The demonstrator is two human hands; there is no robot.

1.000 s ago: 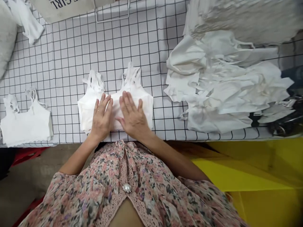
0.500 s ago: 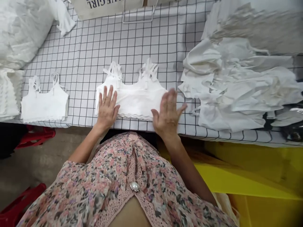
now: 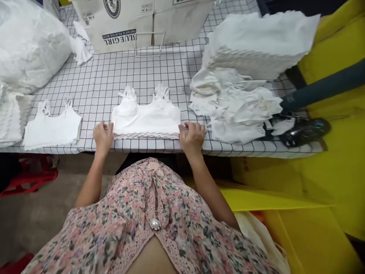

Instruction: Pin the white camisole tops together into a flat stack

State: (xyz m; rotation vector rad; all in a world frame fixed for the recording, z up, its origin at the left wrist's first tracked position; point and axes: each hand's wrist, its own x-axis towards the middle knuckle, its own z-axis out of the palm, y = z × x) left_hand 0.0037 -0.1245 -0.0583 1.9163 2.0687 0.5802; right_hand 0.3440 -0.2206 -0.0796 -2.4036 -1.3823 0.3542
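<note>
Flanking the white crop top [image 3: 146, 120], the hands [image 3: 102, 137] [image 3: 191, 137] now curl at its edges instead of spreading.

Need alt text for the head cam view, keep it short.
Seen from above, two bare hands, left and right, sit at either side of a white cropped top with a scalloped hem on a white grid-patterned tablecloth. A similar top lies to the left, and a pile of white garments lies to the right.
</note>
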